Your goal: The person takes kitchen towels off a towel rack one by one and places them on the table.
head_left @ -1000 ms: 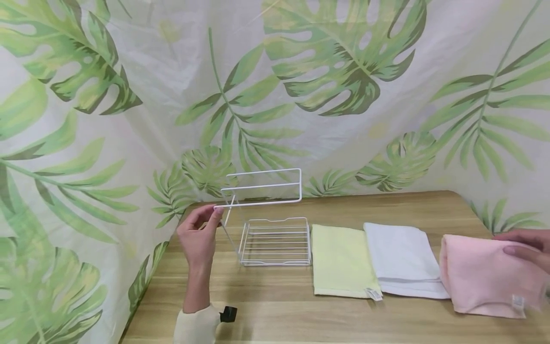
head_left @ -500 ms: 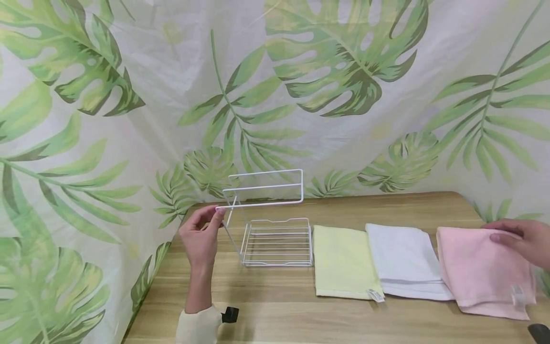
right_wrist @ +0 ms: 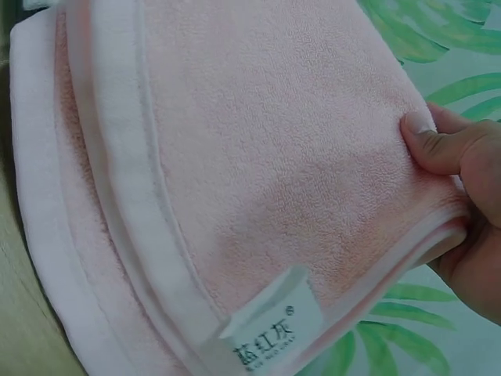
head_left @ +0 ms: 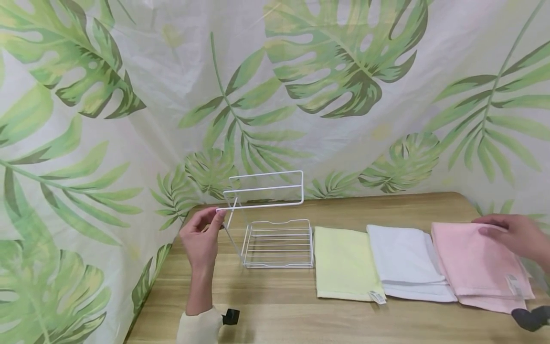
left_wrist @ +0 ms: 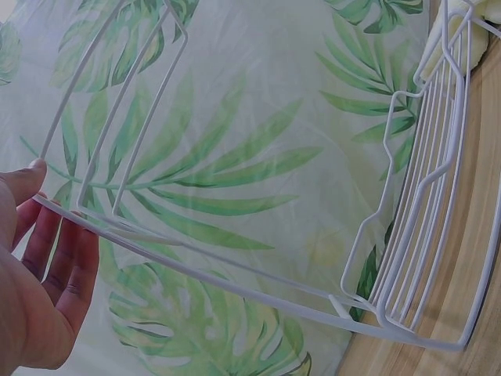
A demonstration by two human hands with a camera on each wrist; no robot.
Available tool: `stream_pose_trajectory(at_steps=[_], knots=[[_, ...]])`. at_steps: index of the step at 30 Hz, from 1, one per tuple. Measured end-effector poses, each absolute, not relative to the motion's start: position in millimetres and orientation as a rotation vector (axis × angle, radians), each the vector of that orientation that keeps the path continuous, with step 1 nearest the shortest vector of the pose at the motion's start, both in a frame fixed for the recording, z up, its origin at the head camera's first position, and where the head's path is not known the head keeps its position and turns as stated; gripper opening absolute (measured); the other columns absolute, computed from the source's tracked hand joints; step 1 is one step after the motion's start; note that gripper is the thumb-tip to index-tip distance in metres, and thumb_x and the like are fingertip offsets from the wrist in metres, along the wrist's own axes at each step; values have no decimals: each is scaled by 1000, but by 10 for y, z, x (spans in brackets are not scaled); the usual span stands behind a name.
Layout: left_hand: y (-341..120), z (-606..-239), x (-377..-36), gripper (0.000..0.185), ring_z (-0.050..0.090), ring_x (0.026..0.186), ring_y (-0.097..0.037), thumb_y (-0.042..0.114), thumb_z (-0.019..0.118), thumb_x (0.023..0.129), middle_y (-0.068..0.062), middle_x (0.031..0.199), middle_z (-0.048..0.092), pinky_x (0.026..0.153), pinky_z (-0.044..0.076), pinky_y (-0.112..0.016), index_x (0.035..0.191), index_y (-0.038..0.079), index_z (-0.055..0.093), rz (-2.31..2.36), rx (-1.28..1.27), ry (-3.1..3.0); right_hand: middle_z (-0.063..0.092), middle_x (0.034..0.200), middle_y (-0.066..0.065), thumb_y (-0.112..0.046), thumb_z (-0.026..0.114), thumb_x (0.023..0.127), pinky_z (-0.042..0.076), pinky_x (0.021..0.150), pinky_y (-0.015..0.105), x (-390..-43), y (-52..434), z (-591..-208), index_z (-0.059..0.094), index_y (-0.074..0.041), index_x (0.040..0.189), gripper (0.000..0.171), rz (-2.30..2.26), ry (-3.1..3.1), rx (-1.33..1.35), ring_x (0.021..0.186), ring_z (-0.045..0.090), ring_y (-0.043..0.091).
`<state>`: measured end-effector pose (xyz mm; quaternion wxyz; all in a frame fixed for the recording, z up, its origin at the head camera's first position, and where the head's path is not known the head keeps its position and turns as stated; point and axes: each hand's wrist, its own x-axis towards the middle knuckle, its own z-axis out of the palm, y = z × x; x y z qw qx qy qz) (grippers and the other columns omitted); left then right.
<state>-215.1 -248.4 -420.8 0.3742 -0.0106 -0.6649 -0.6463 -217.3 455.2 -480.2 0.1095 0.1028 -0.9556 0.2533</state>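
A white wire rack [head_left: 279, 266] stands on the wooden table, its slatted base flat and its upper frame raised at the left. My left hand [head_left: 202, 234] pinches the near corner of that upper frame between thumb and fingers. In the left wrist view, the fingers [left_wrist: 78, 266] curl under the white wire [left_wrist: 235, 291]. At the far right, my right hand [head_left: 513, 234] grips the back right edge of a folded pink towel [head_left: 472, 258]. The right wrist view shows the thumb on top of the pink towel [right_wrist: 297, 141], the other fingers mostly hidden beneath, and a white label [right_wrist: 278, 325] at its hem.
A folded yellow towel [head_left: 345, 263] lies right beside the rack. Next to it is a folded white towel [head_left: 406, 258], close against the pink one. A leaf-patterned curtain [head_left: 326, 95] hangs behind the wooden table [head_left: 275, 315].
My right hand has moved left with the pink towel, bringing it up against the white one. The left hand keeps its hold on the rack.
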Motion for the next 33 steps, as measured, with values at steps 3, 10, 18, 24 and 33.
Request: stream_pose_trajectory(at_steps=[3, 10, 18, 24, 33], knots=[[-2482, -4206, -2151, 23, 69, 66, -3, 5, 89, 88, 9, 80, 76, 64, 66, -18, 101, -10, 77, -1655, -24, -1700, 74, 111, 37, -11, 77, 100, 51, 57, 14, -2199, 4514, -4840, 78, 3, 114, 20, 748, -2818, 295, 86, 44, -28], [-2472, -4198, -2149, 22, 69, 64, -3, 3, 88, 88, 9, 80, 76, 63, 67, -19, 101, -11, 77, -1663, -25, -1700, 77, 106, 30, -11, 77, 99, 46, 58, 14, -2243, 4474, -4998, 78, 2, 112, 18, 791, -2814, 254, 80, 50, -19], [-2474, -4208, -2156, 22, 69, 65, -3, 4, 88, 89, 10, 80, 76, 64, 68, -21, 100, -11, 77, -1669, -8, -1707, 77, 108, 31, -12, 77, 100, 41, 60, 11, -2297, 4462, -5163, 77, 3, 113, 20, 795, -2803, 209, 78, 49, -17], [-2475, -4204, -2162, 21, 69, 65, -2, 3, 88, 89, 10, 80, 76, 64, 67, -19, 100, -11, 77, -1664, -19, -1696, 75, 114, 33, -13, 77, 99, 39, 61, 12, -2311, 4447, -5243, 76, 3, 115, 23, 803, -2801, 173, 78, 48, -16], [-2474, -4196, -2156, 21, 69, 66, -2, 2, 87, 89, 10, 80, 76, 64, 67, -18, 100, -12, 77, -1658, -21, -1693, 72, 118, 36, -12, 78, 99, 37, 61, 11, -2351, 4438, -5318, 76, 4, 115, 23, 823, -2798, 143, 85, 41, -24]])
